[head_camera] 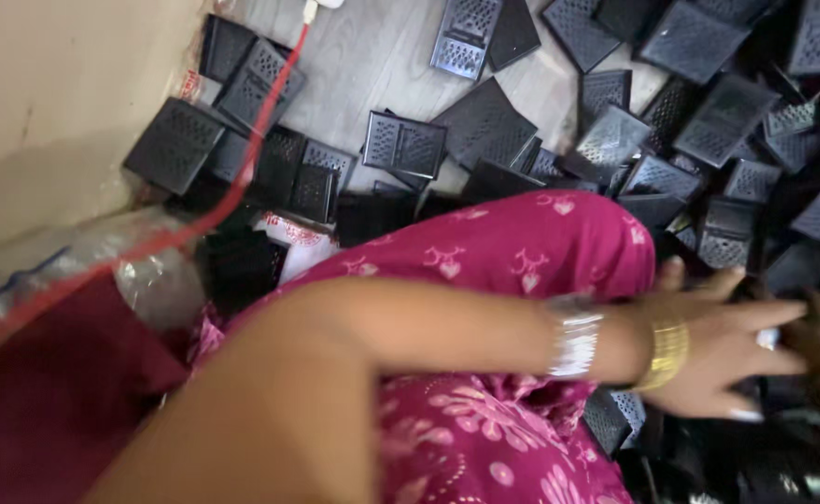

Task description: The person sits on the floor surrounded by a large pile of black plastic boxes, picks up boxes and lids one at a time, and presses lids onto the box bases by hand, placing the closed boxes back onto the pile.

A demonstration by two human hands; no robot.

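Observation:
My left arm stretches across the frame from the lower left, wearing a silver bangle and a gold one at the wrist. My left hand [722, 350] has its fingers spread flat above a heap of black perforated plastic pieces [708, 233] and meets my right hand [819, 334] at the right edge. Only a curled part of the right hand shows; what it holds is hidden. A small pale spot lies between the two hands, too blurred to make out. One black perforated piece [615, 418] lies just under my left wrist.
My knee in pink patterned cloth [522, 252] fills the middle. More black perforated pieces [405, 145] lie scattered over the grey wooden floor [372, 56]. A red cable [242, 182] runs down along the beige wall [46, 103] on the left. A clear plastic bag [102, 252] and dark red cloth lie at the lower left.

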